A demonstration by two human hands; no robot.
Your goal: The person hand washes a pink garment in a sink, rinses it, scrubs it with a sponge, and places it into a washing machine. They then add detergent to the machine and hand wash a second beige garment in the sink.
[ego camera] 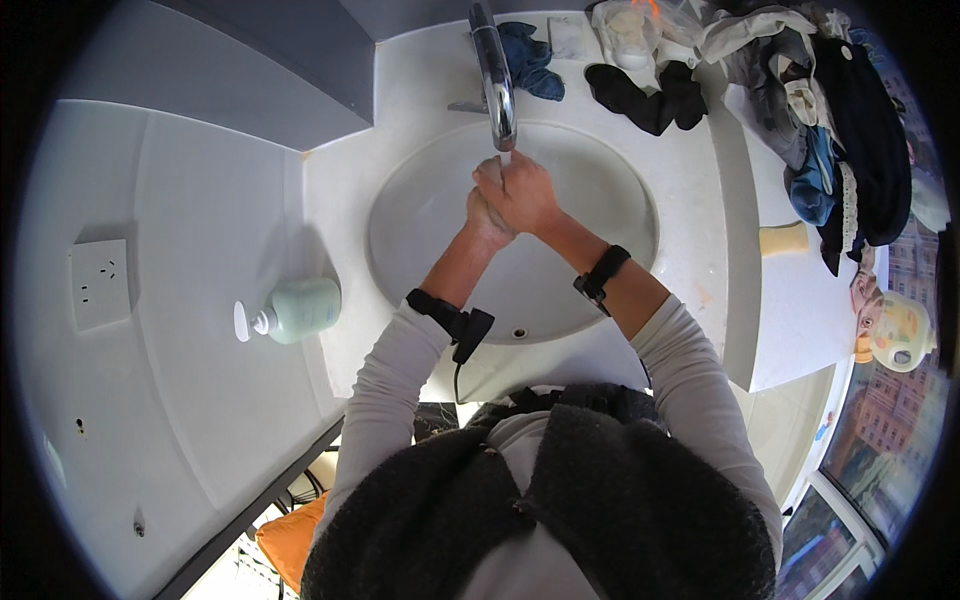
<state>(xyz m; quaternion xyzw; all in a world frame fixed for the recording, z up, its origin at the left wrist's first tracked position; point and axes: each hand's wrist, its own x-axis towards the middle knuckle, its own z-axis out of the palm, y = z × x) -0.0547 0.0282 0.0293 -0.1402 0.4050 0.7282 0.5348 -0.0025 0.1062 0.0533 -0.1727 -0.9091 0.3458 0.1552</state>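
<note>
A thin stream of water falls from the chrome faucet [496, 90] onto my two hands, held together over the white oval sink [592, 202]. My right hand [527, 191] lies on top, its fingers wrapped over the left. Underneath, my left hand [484, 214] is partly covered. A small greyish thing, seemingly wet cloth [491, 169], shows between them; most of it is hidden by the fingers. Black straps with small devices circle both forearms, the left device [472, 336] trailing a cable.
A pale green pump bottle [306, 310] stands left of the sink. Behind the basin lie blue cloth [531, 64] and black socks [649, 97]. On the right ledge are piled clothes [862, 135], a yellow sponge [784, 239] and a yellowish jug [902, 332]. A wall socket [100, 285] is at left.
</note>
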